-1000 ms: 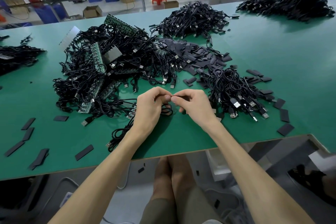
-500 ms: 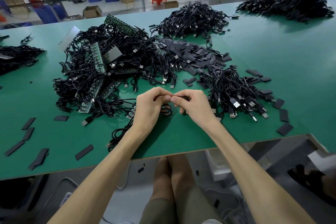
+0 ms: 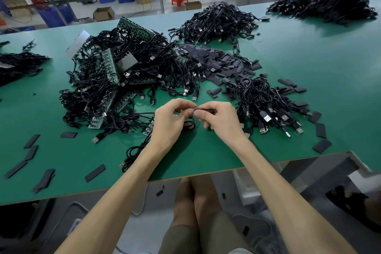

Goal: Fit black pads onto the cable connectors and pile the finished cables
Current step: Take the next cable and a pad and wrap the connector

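My left hand (image 3: 172,121) and my right hand (image 3: 219,118) meet fingertip to fingertip above the green table (image 3: 206,154). The left hand pinches a black cable (image 3: 190,125) whose loop hangs below the fingers and trails under my left wrist. A black pad (image 3: 208,111) is pinched in my right hand at the cable's connector, which the fingers hide. A big tangle of unfinished cables with green circuit strips (image 3: 123,80) lies behind my left hand. To the right of my right hand sits a pile of cables (image 3: 266,105). A heap of loose black pads (image 3: 218,62) lies behind.
Single pads (image 3: 94,173) lie scattered near the front left edge and at the right (image 3: 321,145). More cable heaps sit at the far middle (image 3: 216,22), far right (image 3: 323,6) and left edge (image 3: 18,64). The table's front edge runs just below my wrists.
Almost nothing has moved; both hands stay together at the same spot with only small finger shifts at the connector.
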Available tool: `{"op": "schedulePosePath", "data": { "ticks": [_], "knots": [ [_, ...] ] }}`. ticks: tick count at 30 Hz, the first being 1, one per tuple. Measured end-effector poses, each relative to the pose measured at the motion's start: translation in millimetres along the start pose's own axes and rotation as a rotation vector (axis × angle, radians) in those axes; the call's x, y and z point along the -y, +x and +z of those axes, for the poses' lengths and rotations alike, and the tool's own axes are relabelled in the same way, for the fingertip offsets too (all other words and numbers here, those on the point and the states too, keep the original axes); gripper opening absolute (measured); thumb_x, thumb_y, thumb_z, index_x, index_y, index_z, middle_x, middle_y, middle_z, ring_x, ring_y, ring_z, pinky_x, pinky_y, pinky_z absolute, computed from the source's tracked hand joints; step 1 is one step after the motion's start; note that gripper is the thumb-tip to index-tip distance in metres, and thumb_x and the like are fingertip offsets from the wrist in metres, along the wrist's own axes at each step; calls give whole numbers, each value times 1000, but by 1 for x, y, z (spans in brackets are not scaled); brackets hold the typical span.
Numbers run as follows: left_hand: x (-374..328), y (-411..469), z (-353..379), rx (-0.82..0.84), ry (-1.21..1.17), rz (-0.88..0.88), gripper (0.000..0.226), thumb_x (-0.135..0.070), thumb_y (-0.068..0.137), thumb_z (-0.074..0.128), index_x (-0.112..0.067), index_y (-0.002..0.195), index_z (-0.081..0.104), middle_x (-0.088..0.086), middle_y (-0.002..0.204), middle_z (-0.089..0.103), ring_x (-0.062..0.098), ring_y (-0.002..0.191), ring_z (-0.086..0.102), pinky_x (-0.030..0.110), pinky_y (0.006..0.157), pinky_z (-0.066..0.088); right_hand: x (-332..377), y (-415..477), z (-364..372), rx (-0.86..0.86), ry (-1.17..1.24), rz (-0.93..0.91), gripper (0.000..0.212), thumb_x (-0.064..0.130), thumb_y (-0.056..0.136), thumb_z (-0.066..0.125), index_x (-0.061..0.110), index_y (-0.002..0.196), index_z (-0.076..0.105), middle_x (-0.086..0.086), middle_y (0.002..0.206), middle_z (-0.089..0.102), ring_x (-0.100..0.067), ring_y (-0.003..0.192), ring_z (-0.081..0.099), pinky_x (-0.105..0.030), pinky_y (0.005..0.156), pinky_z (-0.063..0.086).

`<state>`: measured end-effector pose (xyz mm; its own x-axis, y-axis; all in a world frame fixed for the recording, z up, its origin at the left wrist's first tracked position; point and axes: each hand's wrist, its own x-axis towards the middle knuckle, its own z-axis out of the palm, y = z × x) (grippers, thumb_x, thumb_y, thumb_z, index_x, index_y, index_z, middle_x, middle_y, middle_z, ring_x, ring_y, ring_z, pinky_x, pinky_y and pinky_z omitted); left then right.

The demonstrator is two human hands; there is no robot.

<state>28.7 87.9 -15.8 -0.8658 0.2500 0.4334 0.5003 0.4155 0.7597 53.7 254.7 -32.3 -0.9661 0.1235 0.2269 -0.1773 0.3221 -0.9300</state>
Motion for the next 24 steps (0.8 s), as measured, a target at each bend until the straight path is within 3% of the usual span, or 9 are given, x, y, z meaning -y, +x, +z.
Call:
{"op": "schedulePosePath", "data": {
  "ticks": [9,13,16,24],
  "knots": [
    [0,1,0,7,-50,-63,16,-5,90,74,-21,90,74,-7,86,75,11,84,70,26,79,56,-2,0,2,2,-32,-8,10,36,85,79,30,93,75,11,70,74,-10,53,66,-22,62,52],
    [-2,1,-1,1,-95,-105,24,-1,89,74,-25,85,73,-6,82,75,4,75,69,16,68,53,-1,0,2,2,-17,-23,9,41,82,80,38,86,73,6,67,74,-12,52,66,-23,61,48],
    [-2,2,-2,2,-101,-111,23,-1,89,73,-23,86,73,-4,82,75,8,76,70,19,69,55,0,-1,3,6,3,-24,11,44,79,80,38,85,73,4,65,73,-13,51,66,-24,61,46],
    [0,1,-2,-7,-95,-127,18,-3,91,73,-21,87,74,-7,81,75,11,77,71,20,68,55,-2,0,3,18,25,-19,18,39,79,83,27,91,77,3,66,74,-15,50,68,-14,54,44]
  ]
}}
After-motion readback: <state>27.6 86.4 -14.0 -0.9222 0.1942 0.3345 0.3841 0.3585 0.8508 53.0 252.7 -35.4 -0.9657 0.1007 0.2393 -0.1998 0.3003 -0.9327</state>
